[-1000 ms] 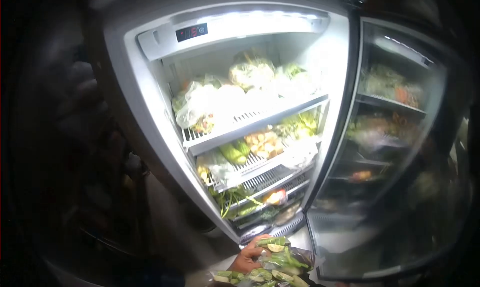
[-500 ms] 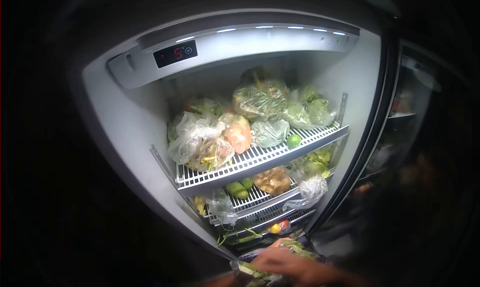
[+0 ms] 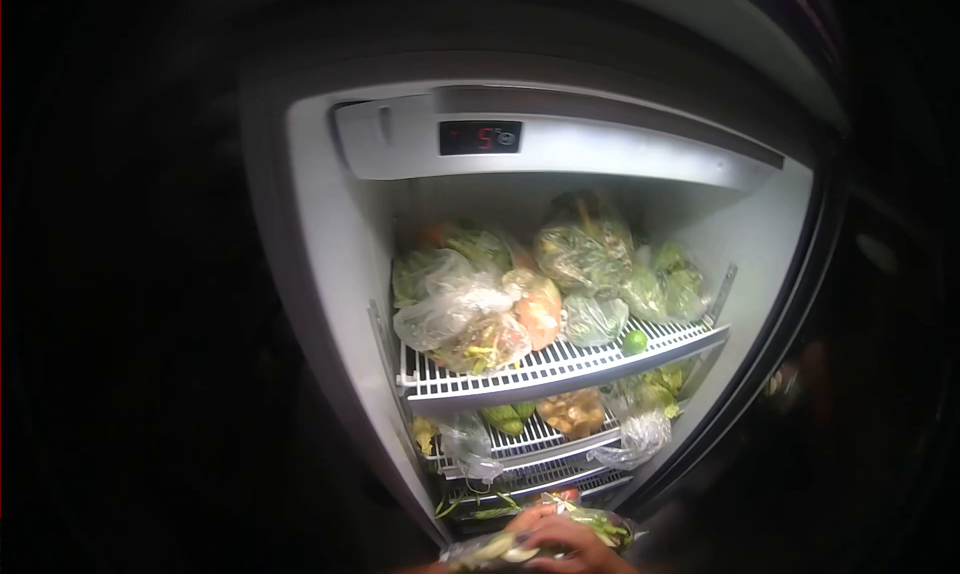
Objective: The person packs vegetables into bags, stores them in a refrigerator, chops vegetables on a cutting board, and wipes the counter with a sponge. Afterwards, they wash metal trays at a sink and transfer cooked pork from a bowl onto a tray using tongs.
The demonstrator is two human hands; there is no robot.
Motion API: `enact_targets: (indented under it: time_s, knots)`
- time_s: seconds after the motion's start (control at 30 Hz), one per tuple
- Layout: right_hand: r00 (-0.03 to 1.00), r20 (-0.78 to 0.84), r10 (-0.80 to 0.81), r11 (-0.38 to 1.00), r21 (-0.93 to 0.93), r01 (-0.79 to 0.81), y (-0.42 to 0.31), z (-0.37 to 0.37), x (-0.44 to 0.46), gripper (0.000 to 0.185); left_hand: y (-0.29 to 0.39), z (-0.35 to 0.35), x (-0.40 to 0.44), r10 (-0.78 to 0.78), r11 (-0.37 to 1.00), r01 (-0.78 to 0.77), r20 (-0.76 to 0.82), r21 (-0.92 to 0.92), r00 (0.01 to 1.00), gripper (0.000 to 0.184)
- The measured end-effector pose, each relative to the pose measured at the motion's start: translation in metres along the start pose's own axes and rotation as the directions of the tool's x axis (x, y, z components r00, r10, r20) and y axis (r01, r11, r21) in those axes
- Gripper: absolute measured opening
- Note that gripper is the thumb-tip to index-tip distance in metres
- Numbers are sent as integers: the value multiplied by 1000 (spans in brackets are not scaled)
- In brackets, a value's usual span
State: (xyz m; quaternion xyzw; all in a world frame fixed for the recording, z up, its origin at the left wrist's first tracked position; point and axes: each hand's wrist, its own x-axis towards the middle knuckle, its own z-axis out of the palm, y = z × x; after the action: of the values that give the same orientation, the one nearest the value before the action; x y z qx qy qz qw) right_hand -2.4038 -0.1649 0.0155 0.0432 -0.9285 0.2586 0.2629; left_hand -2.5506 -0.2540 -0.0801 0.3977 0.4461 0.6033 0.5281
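Observation:
At the bottom edge, a clear plastic bag of green vegetables [image 3: 610, 524] is held in front of the fridge's lower shelves. My left hand [image 3: 530, 517] grips it, mostly hidden behind my right hand and the bag. Reaching in from the lower right, my right hand [image 3: 572, 539] has its fingers bent over the top of the same bag. Pale, long pieces show through the plastic on the left.
Bagged vegetables [image 3: 465, 309] and a green lime [image 3: 635, 342] lie on the fridge's top wire shelf [image 3: 570, 374]. Lower down are green vegetables [image 3: 508, 417], a bag of brownish pieces [image 3: 572, 412] and a crumpled bag [image 3: 643, 434]. The open door [image 3: 800, 374] stands at the right.
My right hand has come in from the right and onto the bag, which my left hand held before. The view has shifted, and the fridge interior looks dimmer than one second ago.

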Motion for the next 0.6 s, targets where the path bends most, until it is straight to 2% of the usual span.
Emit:
enact_targets:
  time_s: [0.07,0.13,0.17,0.2,0.23,0.27,0.37,0.4,0.43,0.47,0.5,0.57,0.6]
  knots:
    - [995,-87,48,997,-48,-52,11,-3,-12,50,-13,-8,-1,-30,997,27,-40,-71,999,32]
    - [991,-135,19,981,-188,-44,17,-13,-19,47,-25,-13,2,-41,995,32,-86,-95,995,32]
    - [991,-128,-45,944,-331,0,20,-17,-24,46,-29,-13,3,-7,997,-2,-118,-79,993,31]
    - [979,-111,-173,888,-448,106,-1,-35,-14,48,-26,-14,3,56,997,-62,-157,-36,986,31]
    - [947,-244,208,971,167,-170,-4,-22,-30,49,-13,-8,0,164,986,-159,-197,39,967,31]
    - [804,-114,584,605,721,-337,-7,-8,-47,49,-1,-3,-4,269,961,-247,-233,121,934,30]
    - [896,-347,277,871,484,-82,-9,-9,-34,52,4,1,-3,314,935,-251,-255,250,915,28]
    - [872,-181,454,778,557,-290,-13,-12,-36,55,4,2,-3,290,942,-231,-246,243,925,27]
    - [798,-8,603,644,595,-481,-19,-17,-41,59,4,1,-3,265,948,-209,-233,242,936,27]
    - [683,169,711,477,598,-644,-26,-23,-44,63,6,-1,-3,241,951,-186,-219,245,945,26]
    - [584,299,755,356,560,-748,-38,-36,-34,76,8,-1,-2,254,943,-184,-241,277,937,26]
    - [819,151,554,735,373,-566,-26,-33,-46,81,12,3,-4,271,927,-170,-283,334,920,25]
    - [903,107,416,869,244,-430,-23,-32,-52,84,12,5,-5,280,918,-162,-302,362,911,25]
